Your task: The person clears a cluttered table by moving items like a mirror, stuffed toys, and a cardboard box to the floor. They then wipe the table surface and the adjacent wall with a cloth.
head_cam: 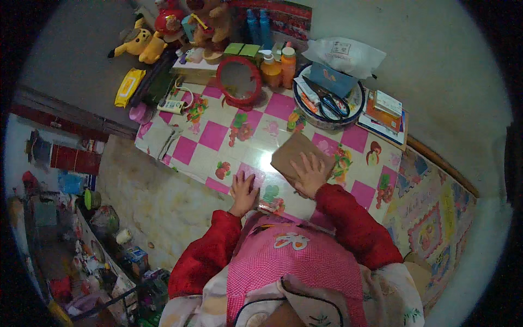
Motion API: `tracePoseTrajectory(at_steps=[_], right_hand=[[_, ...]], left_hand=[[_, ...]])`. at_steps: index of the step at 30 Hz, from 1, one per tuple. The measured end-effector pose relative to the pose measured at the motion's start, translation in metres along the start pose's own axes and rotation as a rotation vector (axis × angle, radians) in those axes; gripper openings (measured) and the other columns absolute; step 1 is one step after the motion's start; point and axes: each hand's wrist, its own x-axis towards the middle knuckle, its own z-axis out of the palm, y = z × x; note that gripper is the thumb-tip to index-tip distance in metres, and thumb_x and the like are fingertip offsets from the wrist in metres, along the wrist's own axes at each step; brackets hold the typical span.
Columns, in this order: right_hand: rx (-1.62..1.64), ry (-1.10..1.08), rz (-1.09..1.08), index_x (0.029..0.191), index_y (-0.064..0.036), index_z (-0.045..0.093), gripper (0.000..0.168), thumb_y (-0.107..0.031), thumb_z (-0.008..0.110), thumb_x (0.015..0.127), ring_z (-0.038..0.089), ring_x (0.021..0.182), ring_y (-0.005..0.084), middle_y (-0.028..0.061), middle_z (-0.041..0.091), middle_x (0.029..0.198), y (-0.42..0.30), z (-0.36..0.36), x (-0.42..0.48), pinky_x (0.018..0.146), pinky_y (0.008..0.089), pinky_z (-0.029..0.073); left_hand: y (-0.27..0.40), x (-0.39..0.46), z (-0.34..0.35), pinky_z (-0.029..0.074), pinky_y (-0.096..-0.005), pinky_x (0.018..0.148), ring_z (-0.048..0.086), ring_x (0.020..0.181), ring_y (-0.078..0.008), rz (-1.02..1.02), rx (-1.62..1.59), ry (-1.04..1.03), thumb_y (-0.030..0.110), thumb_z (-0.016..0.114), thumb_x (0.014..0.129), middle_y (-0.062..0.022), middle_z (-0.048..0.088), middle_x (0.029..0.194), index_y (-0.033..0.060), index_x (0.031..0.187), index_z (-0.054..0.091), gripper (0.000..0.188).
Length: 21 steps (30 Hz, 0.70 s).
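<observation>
Under my right hand (309, 175) is a flat brown cardboard piece or box (295, 148); I cannot tell which. The fingers are spread over its top near the right end, and the thumb lies by the near edge. My left hand (244, 190) rests palm down on the glossy pink-and-white checked tablecloth (214, 135), close to the table's front edge. Its fingers are apart and hold nothing. A bright glare lies on the cloth between the hands, just left of the brown piece.
An enamel basin (330, 122) holding black-handled scissors (333, 106) stands at the back right, beside stacked boxes and papers (384, 116). Along the back are a red-framed mirror (239, 81), a pump bottle (270, 70), an orange bottle (288, 67) and a power strip (171, 106).
</observation>
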Motion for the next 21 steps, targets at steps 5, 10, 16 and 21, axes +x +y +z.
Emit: tracePoseTrajectory(at_steps=[5,10,16,21], right_hand=[[-0.037,0.012,0.052,0.145,-0.025,0.022,0.072,-0.049,0.051,0.082,0.009,0.137,0.0405,0.0131,0.011,0.152,-0.037,-0.015,0.086,0.105,0.0618,0.013],[0.045,-0.006,0.219,0.147,-0.024,0.016,0.076,-0.044,0.047,0.081,0.004,0.14,0.0382,0.0108,0.006,0.153,-0.04,-0.023,0.159,0.107,0.0615,0.006],[0.042,-0.005,0.261,0.147,-0.027,0.016,0.077,-0.052,0.047,0.08,0.002,0.14,0.037,0.0103,0.008,0.153,-0.033,-0.039,0.192,0.108,0.0604,0.008],[-0.016,0.067,0.228,0.146,-0.03,0.016,0.078,-0.043,0.052,0.079,0.006,0.14,0.0373,0.0096,0.013,0.152,-0.019,-0.016,0.194,0.106,0.0607,0.013]], left_hand=[[-0.012,-0.028,-0.008,0.026,-0.045,0.105,0.034,0.125,-0.0411,0.039,-0.3,-0.003,0.019,0.061,0.082,-0.0213,0.039,0.136,0.0127,0.119,0.058,0.037],[-0.012,-0.056,-0.041,0.031,-0.0391,0.105,0.04,0.126,-0.0279,-0.041,-0.531,-0.153,0.013,0.057,0.089,-0.0136,0.048,0.13,0.0092,0.124,0.054,0.035],[0.003,-0.071,-0.085,0.038,-0.0325,0.097,0.049,0.113,-0.0222,-0.337,-0.735,-0.198,0.013,0.054,0.091,-0.0115,0.053,0.121,0.0064,0.125,0.052,0.034],[-0.004,-0.071,-0.093,0.044,-0.0303,0.086,0.055,0.1,-0.0196,-0.389,-0.684,-0.179,0.011,0.053,0.09,-0.012,0.059,0.11,0.0049,0.123,0.053,0.034]])
